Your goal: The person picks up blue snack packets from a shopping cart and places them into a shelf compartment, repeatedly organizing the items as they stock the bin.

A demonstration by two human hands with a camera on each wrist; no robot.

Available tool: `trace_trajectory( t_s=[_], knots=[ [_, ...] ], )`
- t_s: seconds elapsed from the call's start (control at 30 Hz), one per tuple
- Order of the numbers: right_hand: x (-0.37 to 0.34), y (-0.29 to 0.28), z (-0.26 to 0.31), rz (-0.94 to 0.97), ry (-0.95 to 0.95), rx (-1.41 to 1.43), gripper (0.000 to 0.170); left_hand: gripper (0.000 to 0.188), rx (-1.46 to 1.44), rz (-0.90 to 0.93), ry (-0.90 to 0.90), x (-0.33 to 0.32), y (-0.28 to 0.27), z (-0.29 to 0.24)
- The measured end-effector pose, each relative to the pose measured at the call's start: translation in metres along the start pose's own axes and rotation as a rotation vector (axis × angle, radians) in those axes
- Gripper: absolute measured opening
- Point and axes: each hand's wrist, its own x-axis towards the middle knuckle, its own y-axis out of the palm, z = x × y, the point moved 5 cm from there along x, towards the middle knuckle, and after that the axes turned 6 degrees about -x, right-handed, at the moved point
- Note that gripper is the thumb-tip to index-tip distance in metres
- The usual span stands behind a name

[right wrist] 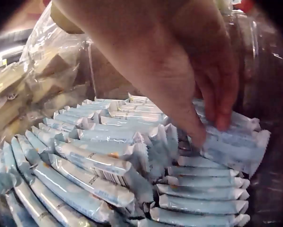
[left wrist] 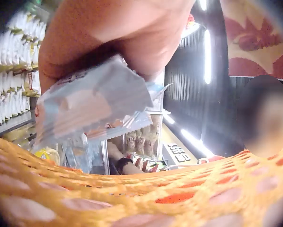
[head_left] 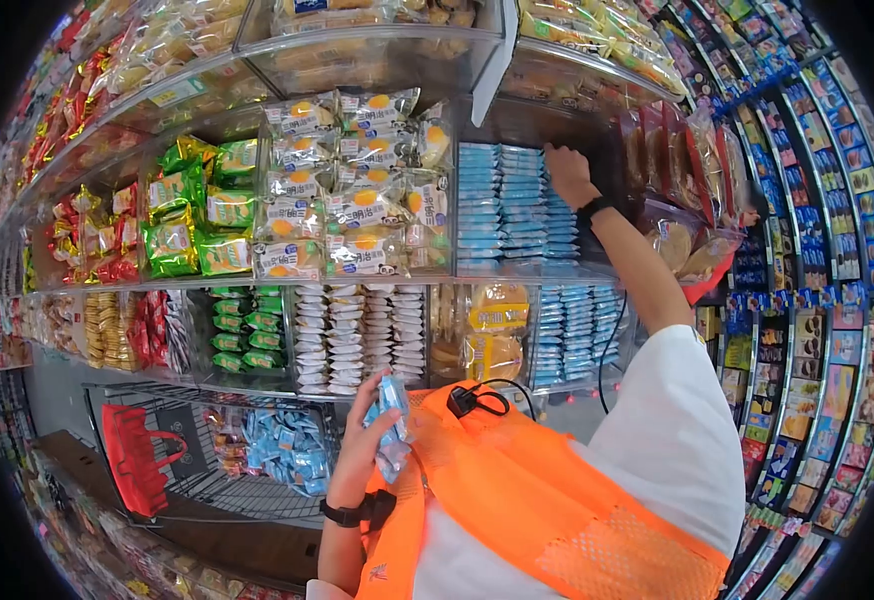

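Note:
Blue-and-white wrapped packs (head_left: 502, 200) stand in rows in a clear shelf bin. My right hand (head_left: 569, 172) reaches into the back right of that bin. In the right wrist view, the fingers and thumb of my right hand (right wrist: 193, 80) pinch a light blue pack (right wrist: 236, 144) at the end of a row, above other packs (right wrist: 198, 194). My left hand (head_left: 359, 440), in front of the orange vest, grips several blue packs (head_left: 393, 425). Seen from the left wrist, crinkled wrappers (left wrist: 94, 101) lie under the curled left hand (left wrist: 113, 33).
Neighbouring bins hold white sandwich packs (head_left: 362, 190), green packs (head_left: 227, 205) and brown bagged goods (head_left: 672, 160). Below is a second row with more blue packs (head_left: 572, 330). A wire cart (head_left: 227, 500) at lower left carries a red bag (head_left: 137, 460) and a heap of blue packs (head_left: 292, 450).

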Motion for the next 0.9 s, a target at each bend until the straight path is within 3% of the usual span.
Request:
trace_trajectory(
  t_s=[0.07,0.2,0.3,0.4,0.5,0.6,0.8,0.9],
  knots=[
    [-0.007,0.0,-0.007,-0.064,0.027,0.017,0.029,0.06,-0.042,0.02,-0.008,0.001,-0.001,0.002],
    [-0.018,0.034,-0.017,-0.043,0.052,-0.175,0.014,0.06,-0.053,0.029,0.004,0.001,-0.001,0.002],
    [-0.007,0.032,-0.013,0.127,0.003,-0.207,0.019,0.06,-0.037,0.018,0.006,-0.001,-0.003,-0.005],
    [0.0,0.028,-0.014,-0.022,-0.025,-0.319,0.02,0.059,-0.089,-0.005,-0.027,-0.005,-0.002,-0.004],
    [0.009,0.031,-0.018,0.085,-0.019,-0.357,0.018,0.06,-0.087,-0.005,-0.037,-0.007,0.002,-0.004],
    [0.005,0.03,-0.018,-0.033,-0.078,-0.289,0.011,0.06,-0.06,-0.002,-0.024,-0.006,-0.002,0.003],
    [-0.015,0.011,-0.015,-0.082,0.249,-0.009,0.013,0.061,-0.091,0.01,-0.026,-0.008,-0.003,0.006],
    [-0.015,0.005,-0.01,-0.091,0.194,0.025,0.01,0.061,-0.126,0.012,-0.015,-0.004,-0.002,0.006]
  ],
)
